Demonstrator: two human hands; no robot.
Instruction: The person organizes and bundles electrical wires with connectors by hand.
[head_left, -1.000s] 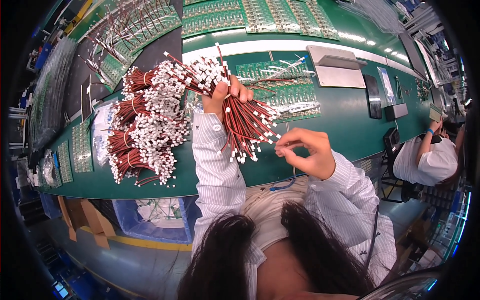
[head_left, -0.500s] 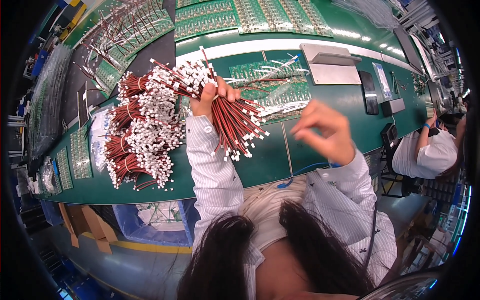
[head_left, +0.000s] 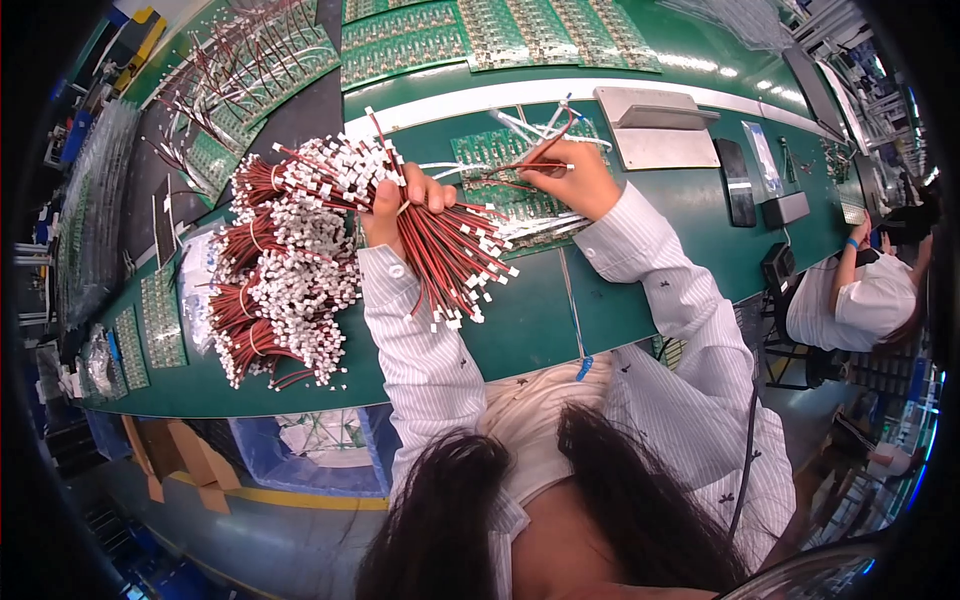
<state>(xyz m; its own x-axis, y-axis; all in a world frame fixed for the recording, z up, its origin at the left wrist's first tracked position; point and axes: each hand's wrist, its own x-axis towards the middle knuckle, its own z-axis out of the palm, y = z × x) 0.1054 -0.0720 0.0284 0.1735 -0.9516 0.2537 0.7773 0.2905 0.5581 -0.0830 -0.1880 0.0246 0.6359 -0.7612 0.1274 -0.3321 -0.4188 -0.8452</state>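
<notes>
My left hand (head_left: 400, 205) is closed round a thick bundle of red-and-black cables (head_left: 440, 250) with white connectors at both ends, held above the table. A rubber band seems to circle the bundle near my fingers. My right hand (head_left: 575, 175) is pinched over a green circuit board panel (head_left: 480, 155), with a red-and-black cable (head_left: 545, 142) at its fingertips. White cables (head_left: 530, 130) also lie across that panel. Left of my left hand, several banded cable bundles (head_left: 250, 285) are piled on the table, their white connectors facing right.
More circuit boards (head_left: 520, 35) lie along the back, and wired boards (head_left: 250, 90) at the back left. A metal fixture (head_left: 655, 130), a phone (head_left: 735, 185) and a small dark box (head_left: 785, 210) stand right. Below the table is a blue bin (head_left: 255, 450); a person (head_left: 850, 300) sits far right.
My right hand has moved from near the table's front edge to the circuit board panel and taken hold of a cable. My left hand has shifted slightly left with its bundle.
</notes>
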